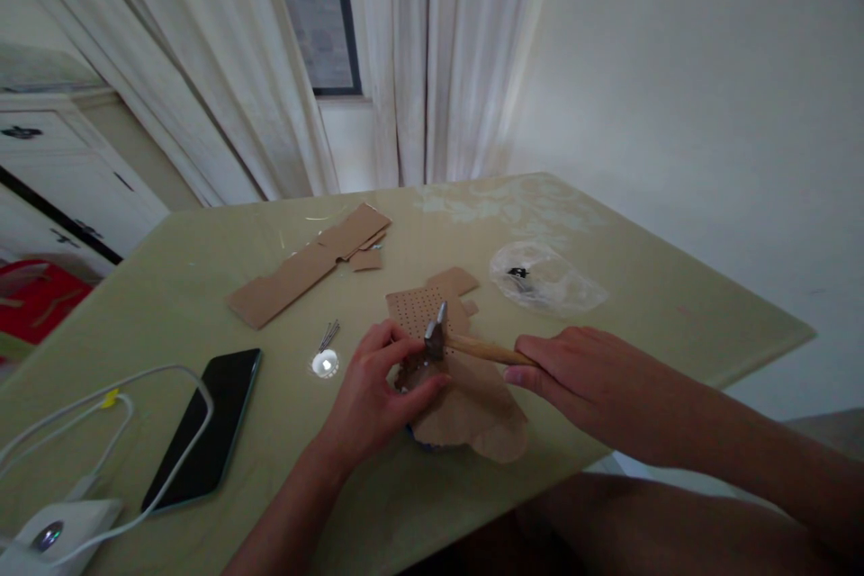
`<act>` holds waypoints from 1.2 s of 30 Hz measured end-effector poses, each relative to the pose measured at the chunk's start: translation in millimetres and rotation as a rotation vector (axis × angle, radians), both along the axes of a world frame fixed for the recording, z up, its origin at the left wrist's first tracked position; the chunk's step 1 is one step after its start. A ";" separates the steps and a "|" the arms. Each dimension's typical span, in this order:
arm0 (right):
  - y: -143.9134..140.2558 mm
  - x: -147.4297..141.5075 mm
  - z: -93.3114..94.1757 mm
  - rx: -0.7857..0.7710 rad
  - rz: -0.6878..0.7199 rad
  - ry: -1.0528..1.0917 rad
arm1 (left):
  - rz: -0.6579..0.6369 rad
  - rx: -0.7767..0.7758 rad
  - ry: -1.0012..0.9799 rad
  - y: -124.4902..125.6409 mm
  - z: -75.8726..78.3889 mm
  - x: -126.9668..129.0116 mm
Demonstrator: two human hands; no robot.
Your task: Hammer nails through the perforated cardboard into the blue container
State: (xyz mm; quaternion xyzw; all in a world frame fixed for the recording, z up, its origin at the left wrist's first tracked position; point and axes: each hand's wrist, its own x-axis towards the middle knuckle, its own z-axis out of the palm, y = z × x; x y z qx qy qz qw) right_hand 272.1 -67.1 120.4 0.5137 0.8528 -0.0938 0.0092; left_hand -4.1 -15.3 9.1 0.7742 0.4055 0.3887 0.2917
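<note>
Near the table's (202, 288) front edge, the left hand (378, 396) pinches something small, too tiny to tell, against the perforated cardboard (422, 310). The right hand (587, 382) is closed around the hammer (465, 344), its head just above that spot. Many holes already dot the piece; spare nails (328, 335) lie nearby.

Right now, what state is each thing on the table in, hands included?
Right hand: closed on the hammer handle.
Left hand: fingers pinched under the hammer head, resting on the perforated cardboard.
Hammer: head down at the cardboard.
Phone: flat, screen dark.
Nails: loose, by a small shiny disc.
Plastic bag: crumpled, flat.
</note>
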 end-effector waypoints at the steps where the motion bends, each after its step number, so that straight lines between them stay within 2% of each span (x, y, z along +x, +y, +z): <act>1: 0.0 -0.2 0.2 0.001 0.002 -0.004 | 0.004 0.002 0.001 -0.2 0.4 0.2; 8: 0.3 -1.9 0.4 -0.060 -0.034 -0.020 | 0.003 0.000 0.019 -1.1 0.9 0.0; 15: 1.7 -4.7 2.5 -0.029 -0.018 -0.032 | 0.009 -0.004 0.025 -0.7 3.4 0.9; 20: 2.2 -3.6 0.0 -0.068 -0.023 -0.018 | -0.002 -0.005 0.024 -1.3 3.8 0.7; 26: 1.8 -3.6 1.8 -0.006 -0.021 0.019 | 0.022 0.009 0.020 -1.8 2.8 1.2; 36: 5.9 -13.9 0.9 -0.093 -0.040 -0.006 | 0.020 -0.026 0.006 0.4 0.7 1.0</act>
